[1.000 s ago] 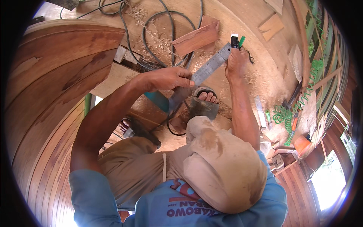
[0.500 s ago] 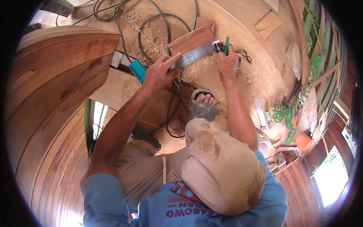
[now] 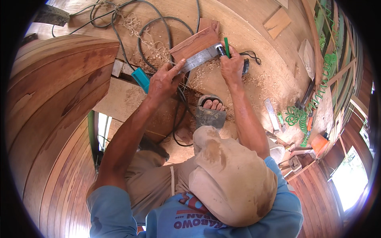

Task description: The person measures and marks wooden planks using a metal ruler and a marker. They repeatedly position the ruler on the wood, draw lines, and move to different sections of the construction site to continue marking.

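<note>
A flat grey metal strip [image 3: 200,58], like a wide steel rule, lies against the near edge of a reddish-brown board [image 3: 194,43]. My left hand [image 3: 163,82] is closed around the strip's left end, forefinger stretched along it. At the strip's right end, my right hand [image 3: 232,65] pinches a green pencil [image 3: 226,47] that points up and away. A short black stick with a white end [image 3: 220,50] is also in that hand; its exact kind is unclear. My fingers partly hide both.
A teal-bodied tool [image 3: 140,80] lies left of my left hand, near looping dark cables [image 3: 139,41]. My sandalled foot [image 3: 213,109] is below the board. Wood shavings cover the floor. Rightward lie a metal strip [image 3: 272,115], a coiled green hose [image 3: 297,116] and an orange container [image 3: 319,144].
The view has shifted slightly, so the hands, strip and board appear a little farther left. Both hands keep their hold, and the strip stays along the board's edge.
</note>
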The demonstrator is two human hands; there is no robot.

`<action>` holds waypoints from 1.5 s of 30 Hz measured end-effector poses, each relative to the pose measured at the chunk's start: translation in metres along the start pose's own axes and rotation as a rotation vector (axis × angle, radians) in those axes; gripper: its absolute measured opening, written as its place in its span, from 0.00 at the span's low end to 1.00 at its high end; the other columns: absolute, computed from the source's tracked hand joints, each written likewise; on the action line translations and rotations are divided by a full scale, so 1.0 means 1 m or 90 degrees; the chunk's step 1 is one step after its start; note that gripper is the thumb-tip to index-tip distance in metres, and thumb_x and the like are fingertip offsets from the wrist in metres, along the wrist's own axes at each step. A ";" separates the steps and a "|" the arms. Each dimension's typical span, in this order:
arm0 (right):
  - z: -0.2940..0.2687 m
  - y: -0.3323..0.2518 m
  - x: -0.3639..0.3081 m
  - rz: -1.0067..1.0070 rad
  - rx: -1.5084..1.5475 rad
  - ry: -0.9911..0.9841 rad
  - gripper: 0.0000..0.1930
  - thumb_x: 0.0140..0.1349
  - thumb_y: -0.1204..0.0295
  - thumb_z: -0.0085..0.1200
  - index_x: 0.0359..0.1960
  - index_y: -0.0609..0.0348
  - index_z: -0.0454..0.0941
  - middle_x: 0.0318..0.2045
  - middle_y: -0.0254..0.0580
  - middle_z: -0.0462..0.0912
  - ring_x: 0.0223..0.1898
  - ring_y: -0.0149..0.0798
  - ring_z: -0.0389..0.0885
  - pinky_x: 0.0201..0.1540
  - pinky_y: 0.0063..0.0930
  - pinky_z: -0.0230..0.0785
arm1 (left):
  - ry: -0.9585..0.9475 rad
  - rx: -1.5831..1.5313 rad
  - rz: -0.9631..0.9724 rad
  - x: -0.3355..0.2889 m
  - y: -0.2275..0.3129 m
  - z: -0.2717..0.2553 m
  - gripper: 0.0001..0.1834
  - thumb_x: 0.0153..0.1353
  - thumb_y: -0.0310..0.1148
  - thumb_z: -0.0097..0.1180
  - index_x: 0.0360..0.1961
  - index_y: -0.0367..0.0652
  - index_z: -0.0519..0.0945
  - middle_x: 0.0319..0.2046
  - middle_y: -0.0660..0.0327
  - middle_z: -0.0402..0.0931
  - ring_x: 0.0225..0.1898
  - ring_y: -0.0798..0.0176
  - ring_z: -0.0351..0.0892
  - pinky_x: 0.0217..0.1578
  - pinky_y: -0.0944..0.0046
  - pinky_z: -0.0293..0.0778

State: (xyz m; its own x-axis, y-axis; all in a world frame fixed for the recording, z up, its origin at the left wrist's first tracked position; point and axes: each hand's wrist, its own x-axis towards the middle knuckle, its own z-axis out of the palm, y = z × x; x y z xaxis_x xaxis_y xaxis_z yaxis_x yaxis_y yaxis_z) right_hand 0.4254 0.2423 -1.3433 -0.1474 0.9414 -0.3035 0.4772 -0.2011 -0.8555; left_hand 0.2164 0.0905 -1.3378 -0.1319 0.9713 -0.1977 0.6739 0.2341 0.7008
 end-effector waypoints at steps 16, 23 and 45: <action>-0.002 0.003 0.010 0.025 -0.010 -0.010 0.19 0.61 0.77 0.53 0.54 0.61 0.85 0.23 0.32 0.77 0.24 0.24 0.71 0.28 0.26 0.66 | 0.001 0.051 0.009 0.001 0.000 0.005 0.30 0.66 0.38 0.65 0.70 0.60 0.75 0.38 0.55 0.78 0.39 0.50 0.81 0.40 0.53 0.77; -0.004 -0.002 0.010 0.032 -0.023 -0.013 0.18 0.63 0.75 0.54 0.54 0.60 0.85 0.23 0.31 0.77 0.25 0.23 0.71 0.28 0.26 0.66 | 0.016 0.108 -0.001 0.000 0.008 0.007 0.28 0.65 0.38 0.65 0.67 0.59 0.78 0.41 0.54 0.74 0.43 0.49 0.80 0.40 0.51 0.79; 0.010 -0.051 0.030 -0.106 0.057 -0.305 0.11 0.65 0.67 0.64 0.44 0.60 0.84 0.29 0.28 0.79 0.29 0.23 0.71 0.32 0.22 0.65 | 0.056 0.099 -0.001 0.000 0.010 0.008 0.29 0.63 0.37 0.66 0.66 0.59 0.78 0.41 0.54 0.75 0.43 0.49 0.80 0.40 0.53 0.79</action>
State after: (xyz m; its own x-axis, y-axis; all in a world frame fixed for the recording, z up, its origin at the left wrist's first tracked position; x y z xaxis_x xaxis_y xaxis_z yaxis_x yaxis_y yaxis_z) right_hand 0.3883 0.2777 -1.3128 -0.6058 0.7366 -0.3006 0.3407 -0.1012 -0.9347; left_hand 0.2291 0.0924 -1.3368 -0.1915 0.9724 -0.1331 0.7773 0.2331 0.5844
